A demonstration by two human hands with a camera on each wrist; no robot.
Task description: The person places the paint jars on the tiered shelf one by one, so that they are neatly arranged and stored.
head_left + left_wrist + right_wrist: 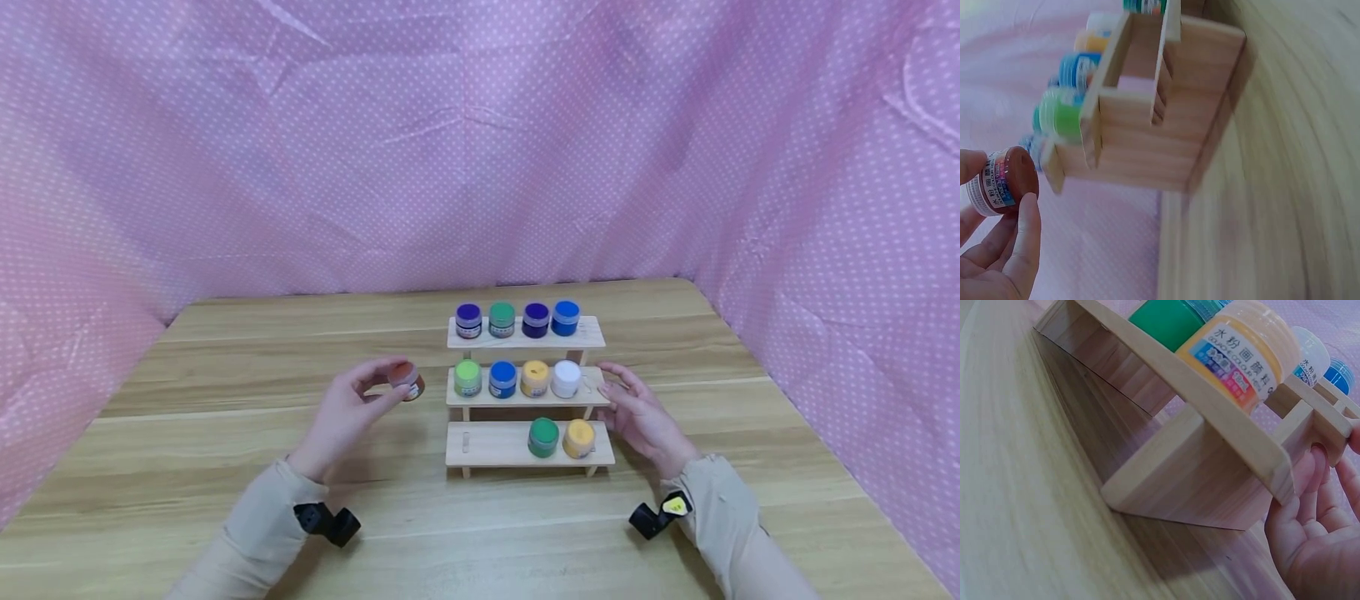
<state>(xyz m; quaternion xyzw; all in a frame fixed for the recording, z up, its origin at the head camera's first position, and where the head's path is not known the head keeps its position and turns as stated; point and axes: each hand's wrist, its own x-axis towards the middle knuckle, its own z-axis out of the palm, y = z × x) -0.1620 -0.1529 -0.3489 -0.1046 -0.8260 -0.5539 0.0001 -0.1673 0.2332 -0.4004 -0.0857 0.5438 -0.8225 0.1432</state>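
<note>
My left hand (347, 417) holds a small reddish-brown paint jar (406, 380) above the table, left of a three-step wooden rack (491, 451). In the left wrist view, the jar (999, 181) is tipped on its side between thumb and fingers, its printed label showing. At the rack's right end, my right hand (647, 422) grips the edge of the middle step; the right wrist view shows its fingers (1329, 506) curled at the wood. Purple, green and blue jars stand on the top step, with a light green jar (467, 378), blue, yellow and white ones on the middle.
On the bottom step, a green jar (543, 437) and a yellow jar (579, 438) stand towards the right; bare wood shows at its left. The wood-grain table (187, 467) extends around the rack. A pink dotted cloth (450, 167) hangs behind and at the sides.
</note>
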